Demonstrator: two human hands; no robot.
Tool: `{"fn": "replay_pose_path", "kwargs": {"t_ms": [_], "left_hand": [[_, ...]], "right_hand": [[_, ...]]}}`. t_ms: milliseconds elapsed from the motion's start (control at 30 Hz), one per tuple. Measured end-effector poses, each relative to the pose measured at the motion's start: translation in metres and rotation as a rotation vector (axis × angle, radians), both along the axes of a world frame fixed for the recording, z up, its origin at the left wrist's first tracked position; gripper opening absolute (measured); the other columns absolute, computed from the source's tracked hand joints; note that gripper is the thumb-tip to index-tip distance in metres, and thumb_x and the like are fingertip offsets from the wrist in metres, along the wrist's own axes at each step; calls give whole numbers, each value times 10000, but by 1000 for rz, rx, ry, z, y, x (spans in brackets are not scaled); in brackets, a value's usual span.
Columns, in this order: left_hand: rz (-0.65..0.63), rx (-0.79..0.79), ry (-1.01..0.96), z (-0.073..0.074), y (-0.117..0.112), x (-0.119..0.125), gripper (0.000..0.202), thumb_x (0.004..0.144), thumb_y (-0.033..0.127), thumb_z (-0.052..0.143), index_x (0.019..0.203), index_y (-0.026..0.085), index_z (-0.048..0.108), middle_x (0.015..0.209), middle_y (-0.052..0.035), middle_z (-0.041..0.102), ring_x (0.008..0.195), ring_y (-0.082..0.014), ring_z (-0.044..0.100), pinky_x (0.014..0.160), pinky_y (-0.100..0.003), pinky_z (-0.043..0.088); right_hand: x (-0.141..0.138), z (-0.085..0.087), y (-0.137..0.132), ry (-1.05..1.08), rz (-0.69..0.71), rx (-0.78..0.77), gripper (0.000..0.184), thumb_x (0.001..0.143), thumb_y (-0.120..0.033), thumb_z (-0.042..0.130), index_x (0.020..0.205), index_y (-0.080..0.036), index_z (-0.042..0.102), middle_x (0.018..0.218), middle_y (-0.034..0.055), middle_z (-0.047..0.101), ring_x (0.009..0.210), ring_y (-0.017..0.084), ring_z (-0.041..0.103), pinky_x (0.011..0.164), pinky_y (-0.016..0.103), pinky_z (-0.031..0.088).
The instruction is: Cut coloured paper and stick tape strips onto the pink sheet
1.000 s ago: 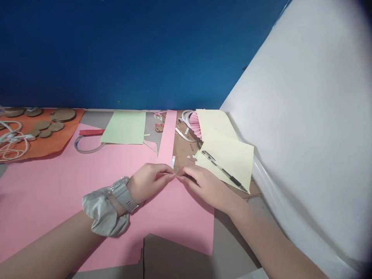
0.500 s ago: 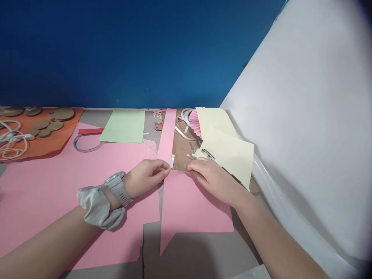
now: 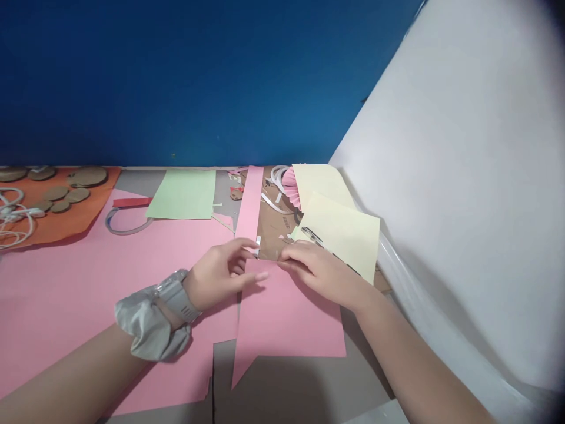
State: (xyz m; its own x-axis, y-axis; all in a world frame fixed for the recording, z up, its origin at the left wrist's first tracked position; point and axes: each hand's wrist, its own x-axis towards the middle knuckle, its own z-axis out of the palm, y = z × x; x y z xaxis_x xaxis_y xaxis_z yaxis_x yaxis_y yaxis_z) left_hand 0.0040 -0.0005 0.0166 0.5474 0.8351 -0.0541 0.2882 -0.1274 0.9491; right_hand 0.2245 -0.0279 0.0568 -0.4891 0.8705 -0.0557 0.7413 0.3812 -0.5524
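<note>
Pink piece (image 3: 291,318) pinched by your right hand (image 3: 322,271), your left hand (image 3: 220,274) loose

Take the yellow sheet (image 3: 348,227) with the pen (image 3: 312,235) on it as your landmark: the pink piece lies left of it and nearer you. Your right hand, at the yellow sheet's near left side, presses thumb and fingertips together on the piece's far edge. Your left hand, farther left of the yellow sheet, is partly spread, thumb stretched over the piece's far left corner; it seems to hold nothing, and whether the thumb touches paper is unclear.

Separation from the large pink sheet (image 3: 110,282), well left of the yellow sheet, looks done. Little else does: no crease shows across the piece, and its near left corner runs out in a pointed tail. Pleated pink paper (image 3: 291,189) lies just beyond the yellow sheet's left side.
</note>
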Motion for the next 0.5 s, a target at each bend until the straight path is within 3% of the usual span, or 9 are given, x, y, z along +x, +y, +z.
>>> {"fn": "replay_pose_path", "kwargs": {"t_ms": [133,200,333,500], "left_hand": [[-119,211,174,4,-4,2,213,864,372,521,888,197,643,687,30,634,587,-95,516,579,-216,406],[-84,256,178,4,-5,3,219,898,344,474,864,192,628,685,34,626,581,-86,502,573,-207,389],[-8,333,167,0,-7,4,220,915,323,451,815,182,587,676,35,593,589,-83,489,582,-198,379],[36,323,155,-2,-5,5,257,921,351,440,785,176,571,641,40,560,570,-82,464,568,-197,371]], "right_hand": [[-13,1,-1,73,62,10,180,952,-196,423,890,-219,590,852,1,643,826,166,547,819,321,379],[-17,0,-1,89,67,48,175,951,-194,427,878,-205,585,830,1,634,819,160,537,866,326,364],[-16,-3,1,81,41,119,166,938,-168,426,878,-200,577,832,10,612,842,166,518,806,315,369],[-4,-7,5,31,23,135,156,919,-158,432,800,-196,526,798,15,580,832,173,503,810,331,360]]}}
